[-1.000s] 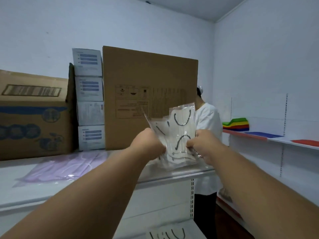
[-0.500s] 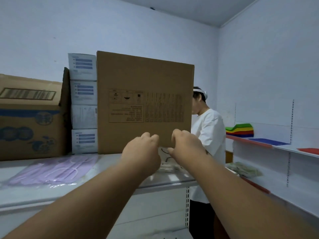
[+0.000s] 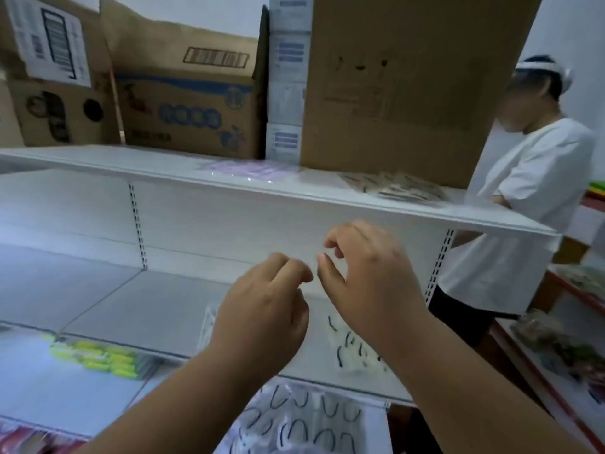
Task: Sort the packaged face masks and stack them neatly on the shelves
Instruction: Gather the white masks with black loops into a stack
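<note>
Both my hands hover empty in front of the middle shelf [image 3: 163, 309]. My left hand [image 3: 265, 309] has loosely curled fingers; my right hand [image 3: 366, 280] is beside it with relaxed, bent fingers. A clear pack of white masks with black ear loops [image 3: 393, 188] lies on the top shelf [image 3: 294, 194], beside a pink mask pack [image 3: 252, 170]. Another clear pack [image 3: 357, 353] lies on the middle shelf under my right wrist. More black-looped packs [image 3: 304, 421] are piled on the lowest shelf.
Cardboard boxes [image 3: 183, 103], a tall brown carton [image 3: 409, 83] and stacked white mask boxes [image 3: 286, 93] stand at the back of the top shelf. Yellow-green packs [image 3: 98, 355] lie lower left. A person in a white shirt [image 3: 530, 198] stands at the right by red-edged shelves [image 3: 573, 322].
The clear mask pack I held went down onto the top shelf and my hands let go. Both hands dropped below the top shelf, and my view tilted down.
</note>
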The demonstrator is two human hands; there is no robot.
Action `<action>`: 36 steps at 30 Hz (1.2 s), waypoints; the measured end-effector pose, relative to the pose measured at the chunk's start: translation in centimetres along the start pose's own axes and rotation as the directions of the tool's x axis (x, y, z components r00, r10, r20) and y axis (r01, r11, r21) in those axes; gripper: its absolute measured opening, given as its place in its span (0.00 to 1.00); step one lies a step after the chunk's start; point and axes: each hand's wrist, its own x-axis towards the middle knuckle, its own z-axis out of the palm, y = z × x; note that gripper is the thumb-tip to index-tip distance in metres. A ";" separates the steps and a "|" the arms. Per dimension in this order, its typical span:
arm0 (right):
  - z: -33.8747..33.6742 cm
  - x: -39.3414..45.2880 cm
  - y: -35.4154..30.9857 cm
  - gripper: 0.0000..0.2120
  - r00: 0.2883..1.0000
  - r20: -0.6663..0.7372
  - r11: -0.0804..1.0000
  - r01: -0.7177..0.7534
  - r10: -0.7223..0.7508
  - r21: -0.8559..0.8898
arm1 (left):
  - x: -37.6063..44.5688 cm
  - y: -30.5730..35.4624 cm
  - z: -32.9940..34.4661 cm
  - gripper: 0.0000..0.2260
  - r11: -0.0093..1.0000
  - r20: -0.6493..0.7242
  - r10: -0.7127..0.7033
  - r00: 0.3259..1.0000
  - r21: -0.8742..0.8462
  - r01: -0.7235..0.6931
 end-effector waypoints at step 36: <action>32.0 -45.1 10.7 0.22 0.247 0.879 0.703 -0.699 0.407 -0.129 | -31.6 -11.3 33.6 0.18 0.794 0.793 -0.503 0.345 0.266 0.546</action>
